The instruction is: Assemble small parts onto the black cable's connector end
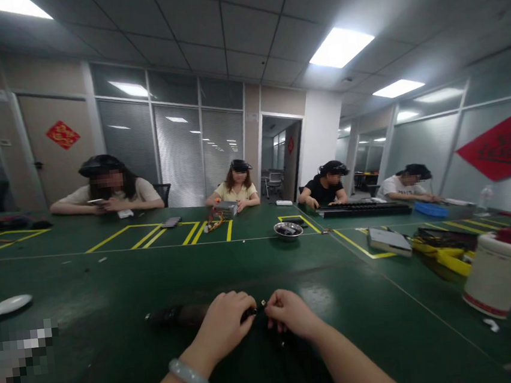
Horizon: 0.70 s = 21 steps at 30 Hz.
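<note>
My left hand and my right hand meet near the front edge of the green table. Both pinch a small dark part between their fingertips. A long dark object lies on the table just left of my left hand; what it is stays unclear. A pale bangle sits on my left wrist.
A white tub with a red lid stands at the right. A metal bowl sits mid-table, a white spoon-shaped item at the left. Several people sit along the far side with a keyboard and a grey box.
</note>
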Motion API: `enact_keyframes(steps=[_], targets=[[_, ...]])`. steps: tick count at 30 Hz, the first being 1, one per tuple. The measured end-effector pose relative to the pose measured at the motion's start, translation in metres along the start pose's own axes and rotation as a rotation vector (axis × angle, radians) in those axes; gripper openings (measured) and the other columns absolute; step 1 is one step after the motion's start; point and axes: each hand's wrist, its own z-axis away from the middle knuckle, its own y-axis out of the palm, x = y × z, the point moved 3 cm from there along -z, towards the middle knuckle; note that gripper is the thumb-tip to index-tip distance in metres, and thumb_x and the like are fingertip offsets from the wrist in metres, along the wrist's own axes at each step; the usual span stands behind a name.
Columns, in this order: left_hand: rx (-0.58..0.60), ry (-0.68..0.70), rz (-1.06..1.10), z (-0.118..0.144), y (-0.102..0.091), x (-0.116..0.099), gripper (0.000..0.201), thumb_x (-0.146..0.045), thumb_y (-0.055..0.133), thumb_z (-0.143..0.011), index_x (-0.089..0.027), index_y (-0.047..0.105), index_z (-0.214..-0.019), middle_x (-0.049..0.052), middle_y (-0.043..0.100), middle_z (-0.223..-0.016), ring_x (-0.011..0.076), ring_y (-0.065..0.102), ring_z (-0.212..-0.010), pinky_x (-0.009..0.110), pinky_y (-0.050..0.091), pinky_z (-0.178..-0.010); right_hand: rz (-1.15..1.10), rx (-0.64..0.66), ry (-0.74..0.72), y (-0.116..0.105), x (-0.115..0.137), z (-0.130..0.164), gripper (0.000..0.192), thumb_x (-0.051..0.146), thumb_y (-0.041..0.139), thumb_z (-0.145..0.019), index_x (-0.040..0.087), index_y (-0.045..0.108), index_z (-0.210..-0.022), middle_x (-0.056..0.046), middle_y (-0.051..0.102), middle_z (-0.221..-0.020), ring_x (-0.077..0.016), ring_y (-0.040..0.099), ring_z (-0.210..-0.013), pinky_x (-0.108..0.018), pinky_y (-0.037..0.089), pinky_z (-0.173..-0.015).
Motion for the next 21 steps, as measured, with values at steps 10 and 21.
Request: enact_keyframes(steps=[10, 21], targets=[[-0.034, -0.059, -0.06, 0.001, 0.006, -0.007, 0.011, -0.023, 0.052, -0.088, -0.026, 0.062, -0.092, -0.001, 0.062, -0.097, 0.0197, 0.052, -0.09, 0.034, 0.034, -0.078, 0.072, -0.124, -0.037, -0.005, 0.008, 0.003, 0.009, 0.023, 0.061, -0.079, 0.017, 0.055, -0.082, 0.004, 0.062, -0.057, -0.0065, 0.047, -0.043, -0.017, 0.03, -0.042], [0.021, -0.034, 0.084, 0.0, 0.008, 0.001, 0.008, -0.027, 0.057, -0.087, -0.025, 0.062, -0.093, 0.0, 0.061, -0.1, 0.0187, 0.053, -0.093, 0.031, 0.038, -0.078, 0.398, -0.123, -0.008, -0.006, 0.0, 0.007, 0.01, 0.019, 0.061, -0.074, 0.016, 0.068, -0.08, -0.002, 0.072, -0.07, -0.0119, 0.063, -0.06, -0.017, 0.038, -0.05]])
